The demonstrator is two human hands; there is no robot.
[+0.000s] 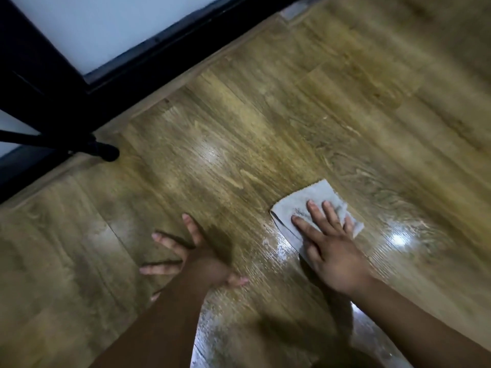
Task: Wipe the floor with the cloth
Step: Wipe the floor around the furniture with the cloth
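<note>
My right hand [332, 251] lies flat with straight fingers on the grey cloth [303, 199], which is spread on the wooden floor [239, 123]. My left hand [196, 258] presses the boards beside it, fingers spread wide, holding nothing. The dark frame [138, 73] along the floor's far edge is well apart from the cloth, with shining boards between.

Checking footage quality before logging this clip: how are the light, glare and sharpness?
Head view: dim and soft overall; glare spots shine on the floor; the left hand is shadowed and slightly blurred; the right hand, flat on the cloth, reads clearer; floor edges smear.
</note>
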